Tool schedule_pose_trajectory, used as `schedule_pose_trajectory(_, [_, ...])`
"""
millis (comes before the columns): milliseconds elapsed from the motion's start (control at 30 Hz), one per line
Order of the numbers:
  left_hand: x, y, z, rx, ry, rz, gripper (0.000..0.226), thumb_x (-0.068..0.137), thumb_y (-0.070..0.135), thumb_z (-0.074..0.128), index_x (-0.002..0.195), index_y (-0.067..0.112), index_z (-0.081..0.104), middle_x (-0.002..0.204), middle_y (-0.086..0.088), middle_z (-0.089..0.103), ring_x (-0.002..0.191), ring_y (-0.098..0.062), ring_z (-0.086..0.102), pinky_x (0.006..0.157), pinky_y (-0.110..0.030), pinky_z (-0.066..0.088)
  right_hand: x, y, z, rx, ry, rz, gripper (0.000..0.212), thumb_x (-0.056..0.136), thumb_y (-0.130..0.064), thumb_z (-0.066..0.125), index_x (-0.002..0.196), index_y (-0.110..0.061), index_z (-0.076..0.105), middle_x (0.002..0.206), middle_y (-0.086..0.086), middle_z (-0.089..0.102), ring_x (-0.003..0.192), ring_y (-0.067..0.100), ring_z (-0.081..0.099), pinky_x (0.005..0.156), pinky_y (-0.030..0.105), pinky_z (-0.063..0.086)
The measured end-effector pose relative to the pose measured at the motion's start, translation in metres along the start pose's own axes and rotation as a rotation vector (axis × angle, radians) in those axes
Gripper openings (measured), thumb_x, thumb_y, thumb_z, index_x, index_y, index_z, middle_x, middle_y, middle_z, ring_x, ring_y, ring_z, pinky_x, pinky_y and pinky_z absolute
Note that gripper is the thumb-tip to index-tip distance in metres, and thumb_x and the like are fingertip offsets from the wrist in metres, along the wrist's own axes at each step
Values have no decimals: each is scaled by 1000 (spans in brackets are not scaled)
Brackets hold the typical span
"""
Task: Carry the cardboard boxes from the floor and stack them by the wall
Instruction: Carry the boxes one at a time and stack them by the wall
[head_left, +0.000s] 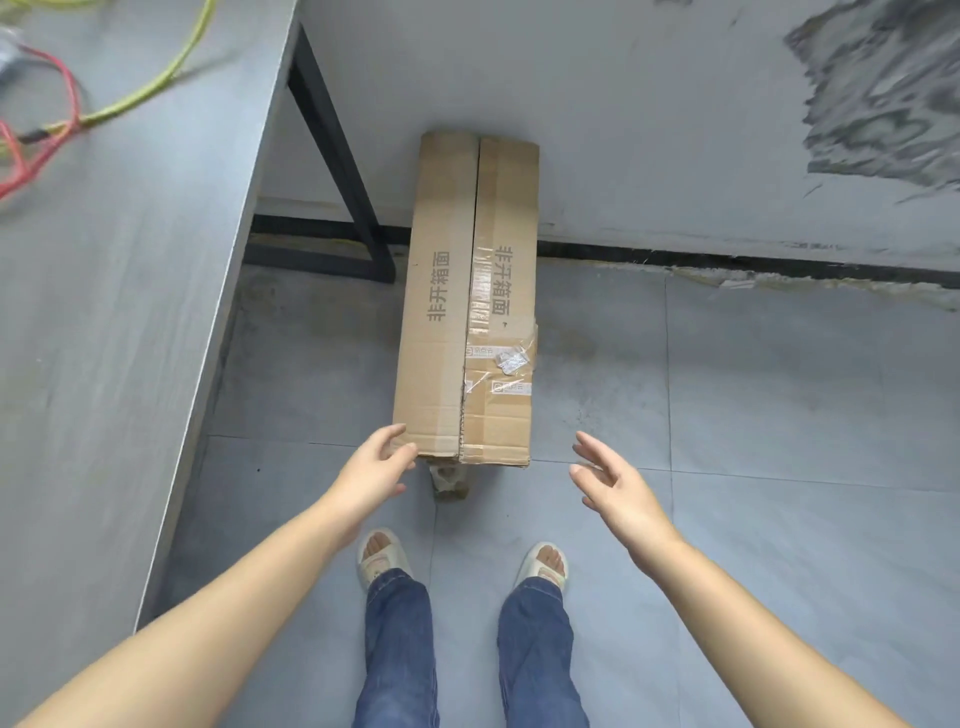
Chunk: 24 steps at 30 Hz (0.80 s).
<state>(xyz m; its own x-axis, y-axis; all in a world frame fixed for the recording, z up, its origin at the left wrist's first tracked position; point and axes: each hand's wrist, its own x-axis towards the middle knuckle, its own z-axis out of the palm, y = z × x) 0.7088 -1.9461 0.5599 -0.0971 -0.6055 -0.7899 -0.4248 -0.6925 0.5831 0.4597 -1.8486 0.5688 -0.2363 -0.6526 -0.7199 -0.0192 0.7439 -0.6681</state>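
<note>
A long brown cardboard box (470, 301), taped along its seam and printed with grey characters, lies with its far end against the wall (623, 130). Left hand (376, 467) touches its near corner, fingers relaxed; right hand (615, 480) hovers apart, spread.

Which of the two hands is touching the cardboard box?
The left hand: its fingers rest on the near left corner of the cardboard box. The right hand hangs open in the air, apart from the box.

The single head-mounted camera looks steeply down and forward from standing height at the floor (779, 467) toward the wall (623, 104).
</note>
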Motion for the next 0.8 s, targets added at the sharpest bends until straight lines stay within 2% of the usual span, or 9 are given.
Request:
schedule_pose_trajectory(67, [-49,17,-4,20,1,120,37,98,22,51,134,23,46,113,-1,63,109,-15,60,87,-28,49,-42,-10,-20,-93,-31,-102,48,97,-17,55,141,-28,42,142,-9,48,123,4,49,101,21,39])
schedule_pose_trajectory(133, [-101,32,-6,35,24,248,32,97,19,52,127,28,49,112,0,65,111,-14,60,98,-33,46,-84,-17,-39,-155,-61,-190,48,96,-18,55,138,-36,41,139,-13,48,119,-5,48,90,8,39])
schedule_pose_trajectory(167, [-126,37,-6,42,33,313,31,96,17,53,125,29,51,112,0,66,110,-11,60,100,-33,44,-104,-19,-47,-178,-71,-227,48,96,-18,55,135,-41,40,138,-15,48,119,-9,47,90,8,40])
schedule_pose_trajectory(267, [-193,39,-6,90,48,484,33,95,11,53,121,32,54,110,6,68,106,-4,61,96,-23,45,-161,-14,-66,-264,-47,-341,53,94,-18,57,126,-54,35,134,-21,46,121,-15,42,103,21,40])
schedule_pose_trajectory(367, [-237,32,-2,108,87,573,34,94,8,53,118,33,57,108,8,69,103,0,62,90,-11,46,-206,-5,-72,-335,40,-433,57,93,-21,59,130,-53,30,138,-20,43,130,-7,39,109,25,34])
schedule_pose_trajectory(467, [-259,19,4,109,90,607,35,94,6,52,114,35,56,108,7,68,100,-1,62,88,-12,47,-241,6,-65,-315,151,-455,57,93,-26,59,132,-54,28,143,-19,40,135,0,36,111,26,31])
schedule_pose_trajectory(600, [-267,16,5,221,-37,706,40,93,2,53,113,36,55,109,9,67,100,3,61,86,-8,45,-274,17,-39,-169,333,-426,50,86,-48,50,130,-56,29,147,-16,39,136,0,35,112,28,31])
schedule_pose_trajectory(700, [-267,27,-5,367,-149,810,42,92,4,55,117,37,53,112,10,64,102,6,59,86,-5,42,-296,30,-14,-36,504,-382,47,91,-37,52,127,-59,31,145,-18,41,133,-5,38,110,28,34])
schedule_pose_trajectory(800, [-269,36,-16,446,-246,889,44,92,6,55,118,41,52,113,14,64,105,5,59,89,-5,42,-322,45,17,110,642,-322,45,88,-43,50,125,-61,33,142,-20,44,130,-7,40,109,31,36])
